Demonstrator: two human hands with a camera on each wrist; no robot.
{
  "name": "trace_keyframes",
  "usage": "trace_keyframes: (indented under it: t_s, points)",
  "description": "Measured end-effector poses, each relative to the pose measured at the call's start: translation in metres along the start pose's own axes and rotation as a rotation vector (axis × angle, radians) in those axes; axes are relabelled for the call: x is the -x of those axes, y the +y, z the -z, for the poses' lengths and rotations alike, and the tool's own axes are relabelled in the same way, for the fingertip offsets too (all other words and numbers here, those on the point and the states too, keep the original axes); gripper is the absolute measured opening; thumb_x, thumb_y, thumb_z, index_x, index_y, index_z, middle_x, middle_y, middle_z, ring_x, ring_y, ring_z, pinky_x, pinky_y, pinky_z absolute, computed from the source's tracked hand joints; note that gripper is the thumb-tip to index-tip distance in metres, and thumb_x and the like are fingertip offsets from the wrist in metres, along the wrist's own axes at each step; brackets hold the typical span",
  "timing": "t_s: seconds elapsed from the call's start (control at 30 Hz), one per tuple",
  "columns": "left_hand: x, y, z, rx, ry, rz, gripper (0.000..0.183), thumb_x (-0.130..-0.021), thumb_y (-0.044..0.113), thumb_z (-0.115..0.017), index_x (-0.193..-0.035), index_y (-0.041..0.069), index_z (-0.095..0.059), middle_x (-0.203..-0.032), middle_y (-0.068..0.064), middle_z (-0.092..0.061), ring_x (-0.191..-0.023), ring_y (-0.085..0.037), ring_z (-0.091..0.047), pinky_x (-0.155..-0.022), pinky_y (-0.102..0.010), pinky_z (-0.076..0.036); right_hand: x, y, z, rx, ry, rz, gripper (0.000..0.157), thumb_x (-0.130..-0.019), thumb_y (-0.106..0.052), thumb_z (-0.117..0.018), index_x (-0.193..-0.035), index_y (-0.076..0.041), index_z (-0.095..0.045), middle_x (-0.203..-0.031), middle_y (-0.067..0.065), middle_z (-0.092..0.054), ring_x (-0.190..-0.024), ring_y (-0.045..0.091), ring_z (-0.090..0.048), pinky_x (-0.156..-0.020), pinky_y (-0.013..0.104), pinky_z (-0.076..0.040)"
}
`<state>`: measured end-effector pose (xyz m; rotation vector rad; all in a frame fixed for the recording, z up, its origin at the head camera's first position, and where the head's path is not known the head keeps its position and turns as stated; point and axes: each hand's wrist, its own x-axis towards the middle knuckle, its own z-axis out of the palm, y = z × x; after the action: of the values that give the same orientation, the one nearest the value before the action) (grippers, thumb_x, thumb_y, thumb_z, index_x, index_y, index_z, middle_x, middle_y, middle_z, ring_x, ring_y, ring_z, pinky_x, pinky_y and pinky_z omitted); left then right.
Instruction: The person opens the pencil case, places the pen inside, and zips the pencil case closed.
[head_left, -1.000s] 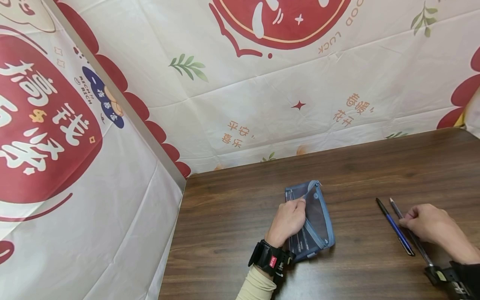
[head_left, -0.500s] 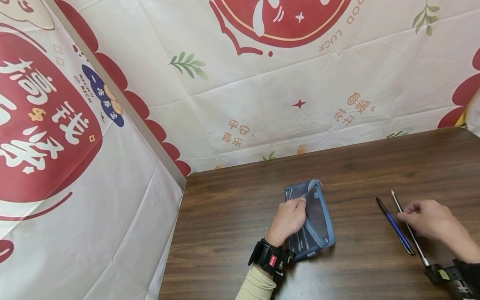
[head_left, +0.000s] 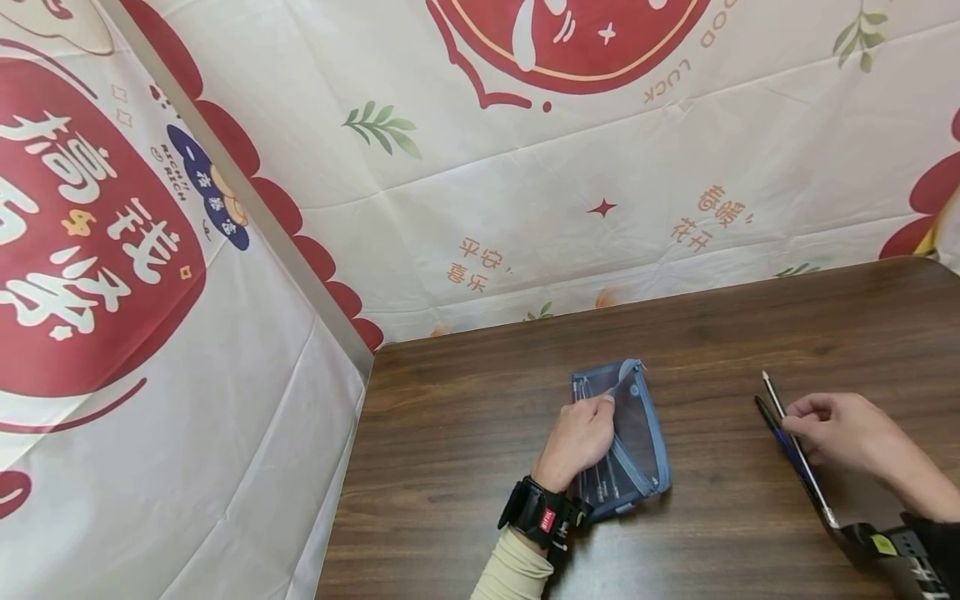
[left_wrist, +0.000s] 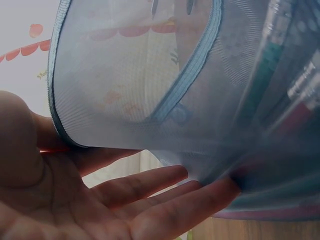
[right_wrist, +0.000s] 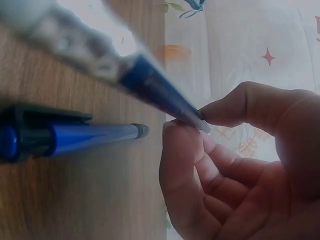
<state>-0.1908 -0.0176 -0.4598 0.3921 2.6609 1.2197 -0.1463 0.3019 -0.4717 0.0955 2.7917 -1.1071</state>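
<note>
A blue mesh pencil case (head_left: 647, 425) with a zipper lies tilted on the table, and my left hand (head_left: 581, 437) grips its upper flap. In the left wrist view, pencils (left_wrist: 257, 82) show through the mesh, and the fingers reach along the underside of the cloth. To the right, my right hand (head_left: 851, 433) pinches a pencil (head_left: 819, 490) between thumb and index finger. Its near end, with a metal band, looms large in the right wrist view. Right beside it a blue pen (right_wrist: 92, 139) with a black clip lies on the wood, partly overlapped by the pencil in the head view.
The brown wooden table (head_left: 465, 433) runs up to a white printed cloth (head_left: 525, 208) along its back. A second hung cloth (head_left: 247, 417) with a large red print closes off the left side. Both wrists wear black camera straps (head_left: 536, 517).
My right hand has lifted the pencil slightly and brought it left, so that it now crosses over the blue pen. The left hand and pencil case have stayed in place.
</note>
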Motion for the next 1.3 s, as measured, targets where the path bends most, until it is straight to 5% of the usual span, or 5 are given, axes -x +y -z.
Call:
trace_keyframes:
  t_s: [0.67, 1.1, 1.3]
  points:
    - [0.001, 0.002, 0.001, -0.002, 0.010, -0.025, 0.045, -0.102, 0.041, -0.026, -0.132, 0.028, -0.057, -0.133, 0.011, -0.057, -0.117, -0.009, -0.051, -0.087, -0.030, -0.048, -0.005, -0.017, -0.007, -0.140, -0.081, 0.051, 0.034, -0.094, -0.013, -0.054, -0.104, 0.019, -0.057, -0.084, 0.016, -0.069, -0.065, 0.015, -0.063, -0.056, 0.030, -0.058]
    - [0.002, 0.003, 0.003, 0.006, 0.011, -0.009, 0.046, -0.101, 0.042, -0.026, -0.133, 0.029, -0.056, -0.134, 0.012, -0.057, -0.121, -0.013, -0.049, -0.089, -0.032, -0.047, -0.012, -0.053, -0.019, -0.163, -0.153, 0.095, 0.034, -0.094, -0.014, -0.053, -0.107, 0.017, -0.059, -0.081, 0.010, -0.066, -0.065, 0.016, -0.063, -0.057, 0.031, -0.058]
    - [0.001, 0.002, 0.003, 0.012, 0.005, -0.011, 0.045, -0.101, 0.042, -0.026, -0.133, 0.030, -0.055, -0.135, 0.012, -0.056, -0.117, -0.010, -0.051, -0.081, -0.029, -0.045, -0.019, -0.069, -0.028, -0.259, -0.219, 0.102, 0.033, -0.094, -0.010, -0.052, -0.110, 0.018, -0.057, -0.085, 0.013, -0.065, -0.070, 0.016, -0.063, -0.059, 0.031, -0.058]
